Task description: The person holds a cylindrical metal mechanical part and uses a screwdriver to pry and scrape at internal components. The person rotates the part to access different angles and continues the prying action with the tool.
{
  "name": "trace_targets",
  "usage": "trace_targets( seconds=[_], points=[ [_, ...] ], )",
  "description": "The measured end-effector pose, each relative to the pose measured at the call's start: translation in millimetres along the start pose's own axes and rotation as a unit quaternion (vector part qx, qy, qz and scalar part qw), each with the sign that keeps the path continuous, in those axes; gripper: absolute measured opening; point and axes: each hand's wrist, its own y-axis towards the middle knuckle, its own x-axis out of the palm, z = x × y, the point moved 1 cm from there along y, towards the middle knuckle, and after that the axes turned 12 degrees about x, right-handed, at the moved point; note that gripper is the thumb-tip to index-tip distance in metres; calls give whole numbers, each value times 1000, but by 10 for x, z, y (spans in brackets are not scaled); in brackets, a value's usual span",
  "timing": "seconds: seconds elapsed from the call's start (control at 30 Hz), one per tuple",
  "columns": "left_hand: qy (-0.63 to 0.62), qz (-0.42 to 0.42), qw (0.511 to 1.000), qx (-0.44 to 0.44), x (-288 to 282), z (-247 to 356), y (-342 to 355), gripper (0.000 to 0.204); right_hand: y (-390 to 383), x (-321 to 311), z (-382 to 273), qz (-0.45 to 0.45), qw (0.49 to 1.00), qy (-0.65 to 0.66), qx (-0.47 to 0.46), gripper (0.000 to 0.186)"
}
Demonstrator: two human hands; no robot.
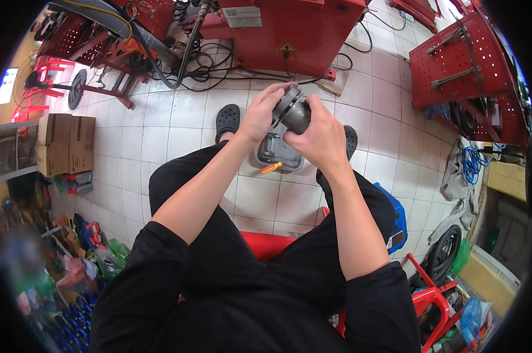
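Observation:
My left hand (260,117) has its fingers on the dark ringed end (286,102) of a cylindrical metal part (298,119), held out between my knees. My right hand (319,135) grips the grey body of the same part from the right, thumb underneath. Below the part, a shallow container (295,166) sits on the floor with small metal pieces inside, partly hidden by my hands. A screwdriver (271,168) with a yellow and red handle rests at the container's front edge.
A red machine (266,35) with cables stands ahead. Red perforated racks (442,59) are at right. Cardboard boxes (54,144) and bagged clutter (83,265) lie left. A blue case (395,212) is beside my right leg; red stool parts (425,300) are at lower right.

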Motion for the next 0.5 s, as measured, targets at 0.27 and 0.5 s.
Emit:
trace_targets(
  seconds=[0.27, 0.5],
  points=[
    [5, 66, 997, -36, 59, 53, -54, 34, 0, 8, -37, 4, 999, 38, 11, 49],
    [-56, 69, 990, -108, -7, 29, -40, 40, 16, 71, 25, -5, 998, 63, 21, 52]
  ],
)
